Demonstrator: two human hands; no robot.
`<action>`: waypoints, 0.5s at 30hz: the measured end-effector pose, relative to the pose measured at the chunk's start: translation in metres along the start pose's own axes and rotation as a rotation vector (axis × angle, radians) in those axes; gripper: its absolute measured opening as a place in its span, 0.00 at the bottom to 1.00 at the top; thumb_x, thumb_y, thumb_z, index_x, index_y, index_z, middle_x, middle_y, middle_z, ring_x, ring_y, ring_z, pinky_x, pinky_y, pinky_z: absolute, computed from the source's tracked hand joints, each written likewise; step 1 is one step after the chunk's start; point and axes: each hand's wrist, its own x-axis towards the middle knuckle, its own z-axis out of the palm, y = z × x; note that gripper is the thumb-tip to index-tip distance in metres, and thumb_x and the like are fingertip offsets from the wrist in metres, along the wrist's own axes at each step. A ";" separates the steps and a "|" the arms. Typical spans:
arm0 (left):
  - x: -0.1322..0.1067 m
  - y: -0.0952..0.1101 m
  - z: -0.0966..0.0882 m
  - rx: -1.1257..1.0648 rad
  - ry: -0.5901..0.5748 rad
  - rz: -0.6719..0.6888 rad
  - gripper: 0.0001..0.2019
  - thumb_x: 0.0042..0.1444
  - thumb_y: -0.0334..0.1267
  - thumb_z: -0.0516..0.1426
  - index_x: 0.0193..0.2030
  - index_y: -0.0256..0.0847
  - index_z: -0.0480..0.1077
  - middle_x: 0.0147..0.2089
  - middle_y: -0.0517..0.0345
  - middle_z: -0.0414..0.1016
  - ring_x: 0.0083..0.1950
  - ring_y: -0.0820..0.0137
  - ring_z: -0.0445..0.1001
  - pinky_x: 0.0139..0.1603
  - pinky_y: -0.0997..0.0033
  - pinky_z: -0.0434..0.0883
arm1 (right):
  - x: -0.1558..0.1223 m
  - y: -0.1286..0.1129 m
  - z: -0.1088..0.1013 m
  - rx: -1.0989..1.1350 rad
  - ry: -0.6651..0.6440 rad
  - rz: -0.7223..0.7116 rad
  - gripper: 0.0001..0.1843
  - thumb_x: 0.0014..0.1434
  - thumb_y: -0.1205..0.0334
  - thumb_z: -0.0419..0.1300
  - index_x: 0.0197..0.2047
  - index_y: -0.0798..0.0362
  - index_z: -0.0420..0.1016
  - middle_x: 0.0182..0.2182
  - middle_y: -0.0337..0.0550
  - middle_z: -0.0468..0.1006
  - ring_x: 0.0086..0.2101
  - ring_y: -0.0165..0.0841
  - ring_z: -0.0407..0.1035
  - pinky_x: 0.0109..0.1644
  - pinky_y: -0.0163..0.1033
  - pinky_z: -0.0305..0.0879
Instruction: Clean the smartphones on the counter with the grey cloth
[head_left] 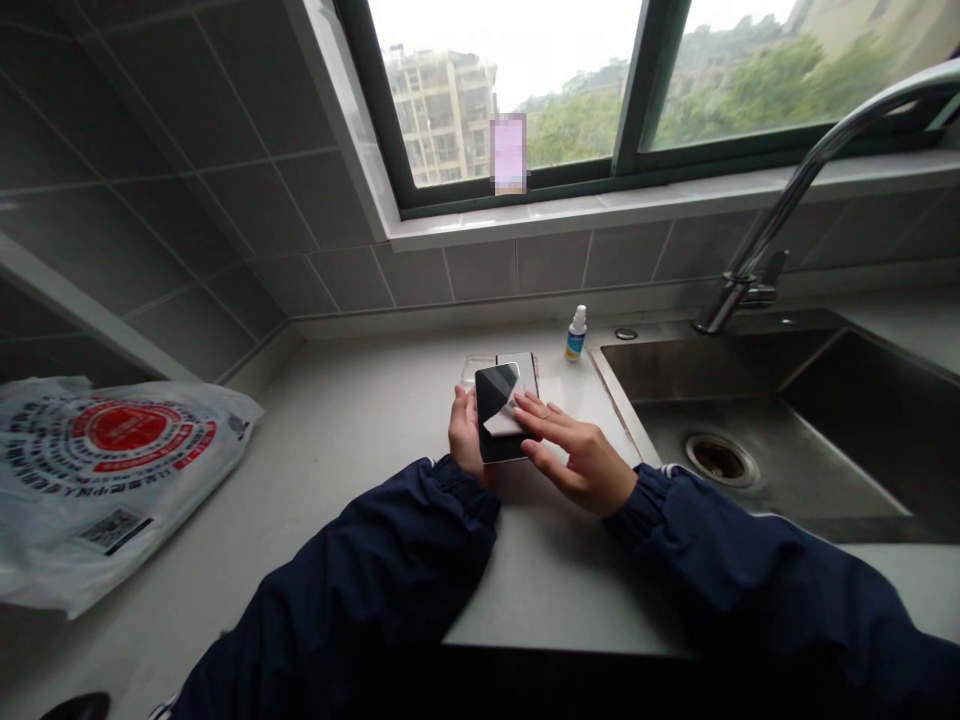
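Our left hand [466,432] holds a black smartphone [495,400] by its edge in a closed grip over the worktop [360,440], while our right hand [581,460] lies open, fingers flat on a white wipe [501,422] against the screen. Beyond stands a small spray bottle [576,335] with a blue label, its writing too small to read. To the left lies a plastic bag [112,480] printed with red rings and a QR code [114,528].

— What colours lie in front of you?
— Your phone [489,405] is glossy black and your wipe [504,421] white, both over a pale grey desk [360,500].
— And your sleeves [360,580]?
— Dark navy. The plastic bag [112,470] on your left is white, printed with red and black rings; the small bottle [576,336] has a blue label.
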 end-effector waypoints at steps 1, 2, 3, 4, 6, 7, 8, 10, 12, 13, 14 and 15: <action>0.001 -0.001 -0.002 0.000 0.019 0.012 0.31 0.72 0.57 0.45 0.67 0.35 0.69 0.58 0.40 0.80 0.59 0.51 0.80 0.62 0.48 0.75 | 0.000 -0.001 0.000 -0.015 -0.009 -0.022 0.25 0.71 0.59 0.58 0.70 0.49 0.72 0.68 0.54 0.70 0.70 0.48 0.62 0.72 0.64 0.61; 0.002 -0.002 -0.003 0.000 0.036 0.020 0.31 0.72 0.58 0.46 0.67 0.35 0.69 0.58 0.40 0.80 0.59 0.52 0.80 0.61 0.49 0.75 | 0.000 -0.002 -0.001 -0.030 -0.018 -0.046 0.24 0.71 0.60 0.59 0.68 0.48 0.75 0.66 0.53 0.73 0.69 0.48 0.63 0.72 0.65 0.60; 0.003 -0.002 -0.004 0.000 0.047 0.019 0.32 0.71 0.59 0.47 0.67 0.35 0.69 0.57 0.40 0.80 0.58 0.52 0.80 0.61 0.50 0.76 | 0.000 -0.002 -0.002 -0.040 -0.026 -0.072 0.22 0.70 0.61 0.59 0.65 0.48 0.77 0.64 0.52 0.76 0.68 0.48 0.65 0.73 0.65 0.59; 0.004 -0.003 -0.005 -0.001 0.049 0.012 0.32 0.71 0.60 0.48 0.67 0.35 0.69 0.57 0.41 0.80 0.58 0.52 0.80 0.61 0.50 0.76 | 0.000 -0.003 -0.002 -0.045 -0.035 -0.098 0.20 0.70 0.63 0.60 0.63 0.47 0.79 0.62 0.51 0.79 0.67 0.48 0.66 0.74 0.66 0.56; 0.004 -0.003 -0.005 -0.008 0.044 -0.004 0.33 0.70 0.61 0.49 0.67 0.36 0.69 0.55 0.42 0.81 0.56 0.52 0.81 0.60 0.51 0.76 | 0.000 -0.003 -0.004 -0.035 -0.066 -0.145 0.19 0.68 0.64 0.61 0.60 0.45 0.81 0.59 0.49 0.81 0.65 0.47 0.69 0.75 0.66 0.51; 0.004 -0.002 -0.004 -0.011 0.041 -0.013 0.33 0.70 0.62 0.49 0.67 0.37 0.69 0.54 0.42 0.81 0.55 0.52 0.82 0.60 0.51 0.77 | 0.000 -0.004 -0.005 -0.027 -0.090 -0.163 0.19 0.68 0.64 0.61 0.60 0.44 0.81 0.59 0.48 0.82 0.65 0.47 0.70 0.76 0.66 0.49; 0.003 -0.002 -0.004 -0.009 0.036 -0.028 0.33 0.69 0.62 0.48 0.67 0.38 0.68 0.53 0.43 0.82 0.55 0.53 0.82 0.59 0.51 0.77 | 0.001 -0.004 -0.006 -0.023 -0.117 -0.176 0.20 0.68 0.64 0.61 0.61 0.44 0.80 0.59 0.48 0.81 0.65 0.46 0.70 0.76 0.66 0.48; 0.002 0.000 -0.004 0.007 0.019 -0.067 0.35 0.69 0.65 0.45 0.67 0.37 0.68 0.52 0.42 0.82 0.54 0.53 0.82 0.59 0.50 0.77 | 0.001 -0.005 -0.007 -0.035 -0.175 -0.192 0.22 0.68 0.63 0.61 0.64 0.44 0.78 0.61 0.49 0.80 0.66 0.46 0.68 0.76 0.68 0.45; 0.001 0.001 -0.004 0.027 -0.005 -0.106 0.38 0.69 0.67 0.43 0.67 0.36 0.68 0.52 0.40 0.81 0.54 0.52 0.82 0.59 0.50 0.77 | 0.002 -0.006 -0.008 -0.078 -0.228 -0.192 0.25 0.69 0.62 0.60 0.68 0.46 0.74 0.65 0.52 0.75 0.69 0.48 0.63 0.75 0.71 0.44; 0.001 0.002 -0.005 0.032 -0.014 -0.120 0.39 0.68 0.68 0.43 0.68 0.36 0.68 0.53 0.39 0.81 0.55 0.52 0.82 0.60 0.49 0.76 | 0.002 -0.006 -0.007 -0.106 -0.250 -0.185 0.27 0.69 0.62 0.61 0.70 0.47 0.71 0.67 0.53 0.72 0.70 0.48 0.60 0.75 0.72 0.44; 0.000 0.002 -0.005 0.032 -0.021 -0.130 0.40 0.67 0.68 0.44 0.68 0.36 0.67 0.54 0.39 0.81 0.56 0.51 0.81 0.60 0.48 0.76 | 0.003 -0.005 -0.007 -0.133 -0.266 -0.174 0.29 0.69 0.61 0.61 0.72 0.47 0.68 0.69 0.54 0.69 0.72 0.49 0.57 0.75 0.73 0.45; -0.001 0.003 -0.005 0.027 -0.027 -0.137 0.40 0.67 0.69 0.45 0.69 0.37 0.67 0.55 0.39 0.81 0.57 0.50 0.81 0.62 0.48 0.75 | 0.003 -0.005 -0.006 -0.160 -0.274 -0.159 0.31 0.70 0.60 0.61 0.74 0.47 0.65 0.71 0.54 0.66 0.73 0.50 0.55 0.74 0.73 0.46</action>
